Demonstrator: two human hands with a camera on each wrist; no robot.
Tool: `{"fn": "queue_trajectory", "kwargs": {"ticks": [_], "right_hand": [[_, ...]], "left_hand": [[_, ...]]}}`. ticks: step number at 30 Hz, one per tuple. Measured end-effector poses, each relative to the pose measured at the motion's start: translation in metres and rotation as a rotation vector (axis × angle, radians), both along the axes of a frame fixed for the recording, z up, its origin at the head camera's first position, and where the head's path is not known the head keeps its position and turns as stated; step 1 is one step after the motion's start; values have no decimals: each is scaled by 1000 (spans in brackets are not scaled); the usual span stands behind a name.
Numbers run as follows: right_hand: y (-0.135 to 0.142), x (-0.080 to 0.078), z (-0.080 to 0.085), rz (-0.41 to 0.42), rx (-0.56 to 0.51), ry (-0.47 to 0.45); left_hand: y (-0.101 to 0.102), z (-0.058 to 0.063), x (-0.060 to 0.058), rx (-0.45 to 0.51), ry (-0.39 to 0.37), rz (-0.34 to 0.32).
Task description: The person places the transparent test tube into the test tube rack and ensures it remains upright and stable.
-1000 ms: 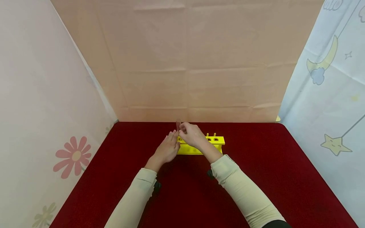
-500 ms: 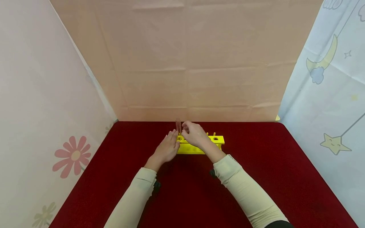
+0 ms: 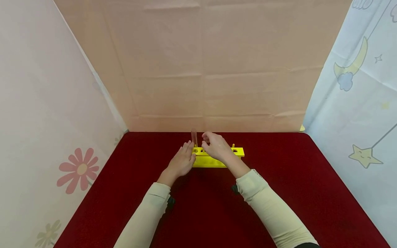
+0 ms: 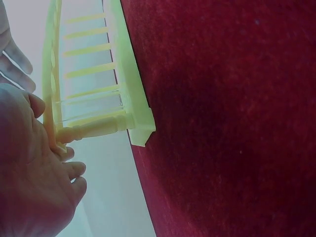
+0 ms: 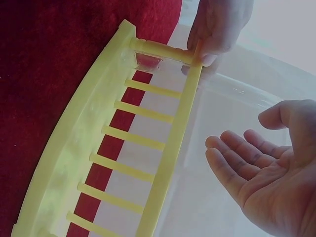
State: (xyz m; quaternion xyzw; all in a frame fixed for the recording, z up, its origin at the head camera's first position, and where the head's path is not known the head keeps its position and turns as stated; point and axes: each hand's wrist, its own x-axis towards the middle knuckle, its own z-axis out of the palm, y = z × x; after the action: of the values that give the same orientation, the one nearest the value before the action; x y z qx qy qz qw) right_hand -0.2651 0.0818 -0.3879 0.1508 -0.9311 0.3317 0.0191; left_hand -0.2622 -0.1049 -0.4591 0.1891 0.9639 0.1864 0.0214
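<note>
A yellow test tube rack (image 3: pixel 214 162) stands on the red table. A clear test tube (image 3: pixel 194 136) stands upright in a hole at its left end, and its lower part shows faintly inside the frame in the right wrist view. My left hand (image 3: pixel 181 160) holds the rack's left end, thumb at the near side of the top plate and fingers around the end. Above the rack, just right of the tube, my right hand (image 3: pixel 215 146) is apart from both. In the right wrist view its fingers are spread and loosely bent, with nothing held.
The red table (image 3: pixel 198 213) extends around the rack. A tan backdrop (image 3: pixel 201 69) rises behind it. Patterned cloth stands at both sides, with a pink flower (image 3: pixel 81 168) on the left and a yellow star (image 3: pixel 365 156) on the right.
My right hand has let go of the test tube and moved a little to the right. The tube stays upright in the rack. My left hand has kept its place at the rack's end.
</note>
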Motion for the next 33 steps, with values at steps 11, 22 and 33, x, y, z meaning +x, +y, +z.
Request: {"fn": "queue_trajectory", "kwargs": {"ticks": [11, 22, 33], "right_hand": [[10, 2, 0, -12, 24, 5], [18, 4, 0, -29, 14, 3], [26, 4, 1, -39, 27, -4]], "left_hand": [[1, 2, 2, 14, 0, 14], [-1, 1, 0, 27, 13, -7], [0, 3, 2, 6, 5, 0]]}}
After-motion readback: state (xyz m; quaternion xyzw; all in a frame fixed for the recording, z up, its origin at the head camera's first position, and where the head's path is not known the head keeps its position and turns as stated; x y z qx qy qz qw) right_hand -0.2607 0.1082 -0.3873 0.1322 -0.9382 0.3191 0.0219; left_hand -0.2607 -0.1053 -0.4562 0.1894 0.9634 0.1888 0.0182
